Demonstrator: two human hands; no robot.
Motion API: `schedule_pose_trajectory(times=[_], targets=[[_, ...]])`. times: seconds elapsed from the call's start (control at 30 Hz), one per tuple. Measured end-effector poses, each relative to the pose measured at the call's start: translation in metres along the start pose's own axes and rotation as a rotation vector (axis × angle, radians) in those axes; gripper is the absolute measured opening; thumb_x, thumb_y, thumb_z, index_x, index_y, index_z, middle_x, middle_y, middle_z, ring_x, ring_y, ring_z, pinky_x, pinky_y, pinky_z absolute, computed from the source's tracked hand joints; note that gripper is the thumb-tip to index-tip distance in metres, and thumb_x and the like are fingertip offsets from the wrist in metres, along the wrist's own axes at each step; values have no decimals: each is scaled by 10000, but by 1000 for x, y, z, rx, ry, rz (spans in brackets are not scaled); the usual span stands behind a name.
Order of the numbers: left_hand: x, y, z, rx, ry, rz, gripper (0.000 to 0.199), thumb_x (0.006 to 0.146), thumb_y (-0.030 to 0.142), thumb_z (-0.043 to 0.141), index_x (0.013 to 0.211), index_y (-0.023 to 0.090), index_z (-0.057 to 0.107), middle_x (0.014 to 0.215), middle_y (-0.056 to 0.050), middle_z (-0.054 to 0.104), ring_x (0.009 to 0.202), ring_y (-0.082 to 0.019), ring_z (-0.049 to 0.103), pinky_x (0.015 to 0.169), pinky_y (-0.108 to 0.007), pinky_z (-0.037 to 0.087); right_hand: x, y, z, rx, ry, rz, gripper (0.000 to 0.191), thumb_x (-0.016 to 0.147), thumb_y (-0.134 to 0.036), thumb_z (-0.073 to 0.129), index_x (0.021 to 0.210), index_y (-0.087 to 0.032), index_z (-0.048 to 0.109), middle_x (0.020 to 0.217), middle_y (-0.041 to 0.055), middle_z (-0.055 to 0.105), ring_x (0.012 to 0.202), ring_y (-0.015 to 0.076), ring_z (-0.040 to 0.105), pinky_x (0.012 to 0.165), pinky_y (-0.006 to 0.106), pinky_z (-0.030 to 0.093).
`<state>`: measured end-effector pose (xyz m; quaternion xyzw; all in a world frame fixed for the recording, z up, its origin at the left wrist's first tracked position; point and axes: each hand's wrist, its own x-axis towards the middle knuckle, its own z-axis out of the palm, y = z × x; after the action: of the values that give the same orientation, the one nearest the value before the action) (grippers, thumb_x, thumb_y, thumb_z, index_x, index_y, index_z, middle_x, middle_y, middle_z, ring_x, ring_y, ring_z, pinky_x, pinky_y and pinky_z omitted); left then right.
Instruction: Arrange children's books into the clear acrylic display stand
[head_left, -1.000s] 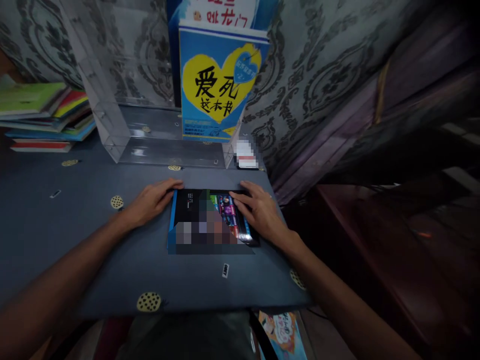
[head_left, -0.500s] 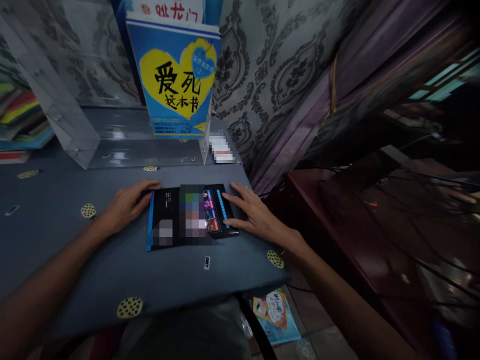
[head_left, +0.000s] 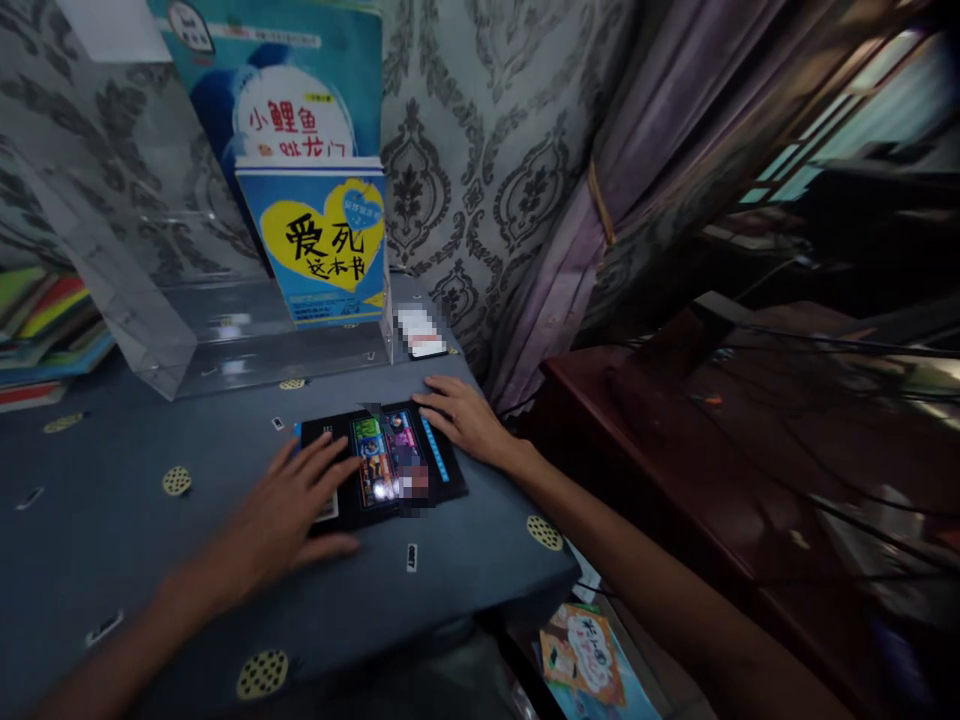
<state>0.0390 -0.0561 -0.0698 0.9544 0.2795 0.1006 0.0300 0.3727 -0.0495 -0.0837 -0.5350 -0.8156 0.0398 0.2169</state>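
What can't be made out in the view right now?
Black book: head view; cover partly hidden by the left hand and pixelation.
White item beside the clear rack: head view; details pixelated.
Book stack: head view; blurred, cut off by the left edge.
Orange-and-blue book: head view; bottom edge cuts it off.

From here the left hand [head_left: 281, 510] lies splayed over the left part of a dark book [head_left: 439, 485], the right hand [head_left: 469, 425] at its far right corner, with a heart-printed blue book [head_left: 322, 250] standing beyond both hands.
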Motion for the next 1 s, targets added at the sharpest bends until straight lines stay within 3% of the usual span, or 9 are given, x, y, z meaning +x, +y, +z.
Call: schedule_pose_trajectory(times=[0.1, 0.27, 0.47, 0.53, 0.7, 0.77, 0.83, 0.93, 1.0], targets=[[-7, 16, 11, 72, -3, 19, 834, 885, 758, 507, 1560, 276, 419, 1599, -148, 453, 1496, -390, 375, 1156, -621, 389, -8, -9, -5, -18, -2, -16, 379, 1043, -348, 502, 1308, -161, 699, 1420, 212, 616, 1357, 296, 562, 1111, 533, 477], [-23, 18, 19, 144, 17, 49, 758, 901, 710, 536, 1549, 328, 440, 1598, -122, 458, 1488, -371, 400, 1150, -567, 429, -44, -29, -12, -3, 21, -84, 377, 1004, -355, 589, 1313, -163, 689, 1375, 209, 647, 1351, 310, 575, 1104, 550, 493], [-58, 38, 4, 140, -75, 159, 1162, 644, 803, 739, 1611, 340, 291, 1646, -131, 362, 1497, -417, 369, 1137, -579, 449, -99, -69, -24, 51, 33, -84, 334, 1028, -342, 543, 1301, -214, 686, 1360, 152, 672, 1344, 288, 588, 1100, 539, 519], [-70, 50, 9, 168, -92, 163, 1206, 614, 742, 805, 1618, 336, 272, 1646, -141, 355, 1499, -434, 355, 1153, -598, 423, -111, -81, -27, 87, 47, -76, 323, 1043, -342, 509, 1272, -217, 699, 1325, 140, 695, 1320, 278, 607, 1090, 524, 534], [-88, 69, 26, 184, 13, 145, 972, 805, 386, 765, 1625, 344, 246, 1588, -108, 467, 1479, -409, 403, 1174, -608, 394, -121, -91, -32, 235, 82, -46, 317, 1045, -364, 504, 1197, -207, 734, 1272, 143, 725, 1250, 276, 652, 1054, 516, 557], [-86, 69, 15, 99, 24, 167, 891, 874, 338, 682, 1634, 334, 216, 1524, -75, 555, 1433, -355, 488, 1143, -541, 465, -116, -90, -34, 357, 46, 25, 351, 1047, -421, 486, 1181, -225, 745, 1296, 132, 717, 1261, 273, 647, 1075, 517, 538], [-79, 65, -8, -17, 32, 157, 759, 952, 332, 581, 1627, 352, 235, 1444, -38, 638, 1330, -274, 606, 1072, -421, 548, -106, -89, -35, 557, -17, 118, 434, 1061, -490, 410, 1174, -247, 752, 1323, 111, 708, 1269, 262, 645, 1108, 514, 506], [-62, 61, -51, -181, 170, -19, 501, 1020, 374, 465, 1520, 412, 448, 1269, 10, 748, 1096, -216, 737, 894, -328, 621, -88, -91, -34, 983, -49, 207, 629, 1050, -622, 266, 1142, -251, 765, 1263, 95, 740, 1231, 269, 671, 1108, 511, 497], [-49, 60, -76, -271, 220, -148, 357, 1036, 412, 424, 1328, 413, 630, 1127, 43, 790, 951, -202, 765, 805, -304, 622, -73, -94, -32, 1242, 2, 220, 669, 997, -717, 313, 1173, -241, 749, 1209, 105, 757, 1181, 294, 694, 1050, 500, 538]])
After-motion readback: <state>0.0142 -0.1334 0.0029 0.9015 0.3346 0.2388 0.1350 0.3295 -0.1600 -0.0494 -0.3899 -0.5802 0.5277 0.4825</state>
